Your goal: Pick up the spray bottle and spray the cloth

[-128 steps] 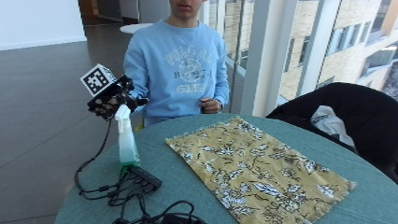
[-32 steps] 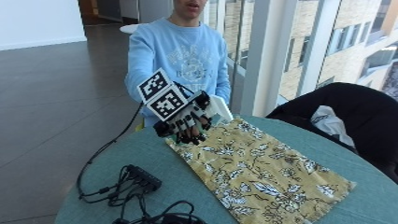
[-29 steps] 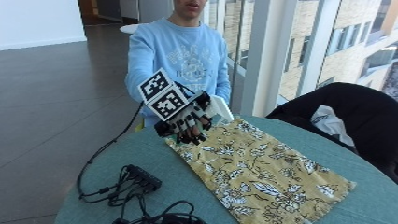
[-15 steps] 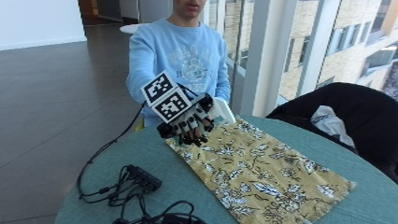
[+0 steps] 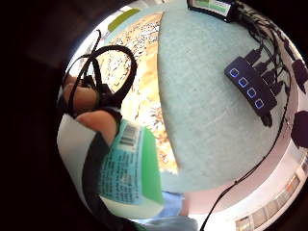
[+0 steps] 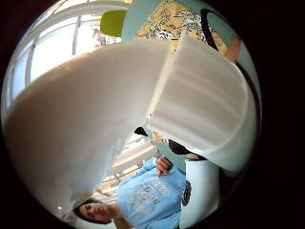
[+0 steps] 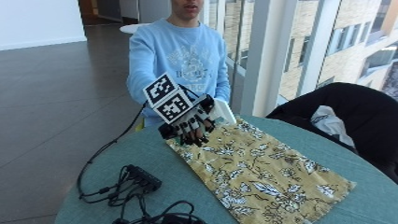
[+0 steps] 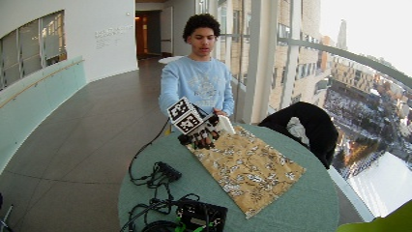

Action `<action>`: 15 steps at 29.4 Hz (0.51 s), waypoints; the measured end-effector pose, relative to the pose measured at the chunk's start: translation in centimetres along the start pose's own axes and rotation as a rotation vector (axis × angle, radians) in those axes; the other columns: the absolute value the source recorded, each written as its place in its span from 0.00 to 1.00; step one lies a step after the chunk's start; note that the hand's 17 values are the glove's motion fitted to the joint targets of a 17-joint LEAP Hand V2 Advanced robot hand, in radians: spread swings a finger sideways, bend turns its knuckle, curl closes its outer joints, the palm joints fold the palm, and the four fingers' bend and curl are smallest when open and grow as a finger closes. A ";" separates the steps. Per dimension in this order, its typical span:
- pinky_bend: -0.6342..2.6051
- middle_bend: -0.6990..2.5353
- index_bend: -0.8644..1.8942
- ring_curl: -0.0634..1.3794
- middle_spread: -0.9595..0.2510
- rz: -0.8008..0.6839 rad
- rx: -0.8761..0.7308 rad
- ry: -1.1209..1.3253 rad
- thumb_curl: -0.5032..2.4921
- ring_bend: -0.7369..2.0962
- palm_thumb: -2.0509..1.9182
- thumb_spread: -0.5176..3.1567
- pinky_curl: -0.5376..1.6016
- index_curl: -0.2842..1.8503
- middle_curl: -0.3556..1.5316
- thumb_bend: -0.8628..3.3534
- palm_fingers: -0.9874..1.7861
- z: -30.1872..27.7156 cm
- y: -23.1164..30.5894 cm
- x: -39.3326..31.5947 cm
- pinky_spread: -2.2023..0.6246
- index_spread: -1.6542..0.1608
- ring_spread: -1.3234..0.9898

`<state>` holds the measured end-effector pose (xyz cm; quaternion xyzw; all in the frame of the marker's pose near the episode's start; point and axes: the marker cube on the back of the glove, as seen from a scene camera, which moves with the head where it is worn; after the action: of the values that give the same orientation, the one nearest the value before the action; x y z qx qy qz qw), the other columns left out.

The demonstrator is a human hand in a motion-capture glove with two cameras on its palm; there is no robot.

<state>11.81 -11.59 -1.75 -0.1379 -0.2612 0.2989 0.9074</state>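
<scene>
My gloved right hand (image 7: pixel 191 124) grips the spray bottle (image 7: pixel 223 112), fingers curled round it. It holds the bottle tipped in the air over the end of the cloth (image 7: pixel 264 173) nearest the person. The yellow flowered cloth lies flat on the round teal table (image 7: pixel 367 196). The bottle's white head (image 6: pixel 205 105) fills the thumb side palm view, with the cloth (image 6: pixel 176 19) beyond it. Its green-labelled body (image 5: pixel 130 168) lies against the palm in the little finger side view, above the cloth's edge (image 5: pixel 142 82). In the wide view the hand (image 8: pixel 196 134) and bottle (image 8: pixel 225 124) hang over the cloth (image 8: pixel 248 166).
A black hub (image 7: pixel 144 177) with tangled cables lies on the table beside the cloth, its blue lights (image 5: pixel 248 85) showing in the palm view. A black box (image 8: pixel 203 215) sits at the table's front edge. A dark chair with a garment (image 7: pixel 336 109) stands behind the table.
Earlier the bottle stood upright on the table beside the cloth with the hand at its top. It has since been lifted and tipped over the cloth. In the last second the hand drifted slightly.
</scene>
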 end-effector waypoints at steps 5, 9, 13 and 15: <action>0.28 0.28 0.36 0.31 0.73 -0.014 -0.001 -0.016 0.39 0.44 0.76 0.33 0.42 0.33 0.43 0.20 0.77 0.3 0.1 -0.5 0.80 0.78 0.56; 0.28 0.28 0.36 0.31 0.73 -0.028 -0.007 -0.016 0.39 0.44 0.76 0.33 0.42 0.33 0.43 0.20 0.77 0.7 0.3 -1.1 0.80 0.78 0.56; 0.28 0.28 0.37 0.31 0.73 -0.052 -0.012 -0.028 0.39 0.44 0.76 0.33 0.42 0.33 0.43 0.20 0.77 1.0 0.4 -1.8 0.80 0.78 0.56; 0.28 0.28 0.37 0.31 0.73 -0.072 -0.009 -0.053 0.39 0.44 0.76 0.33 0.42 0.33 0.43 0.20 0.77 1.3 0.5 -2.4 0.80 0.78 0.56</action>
<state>9.28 -12.56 -1.80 -0.1244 -0.2914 0.2684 0.9097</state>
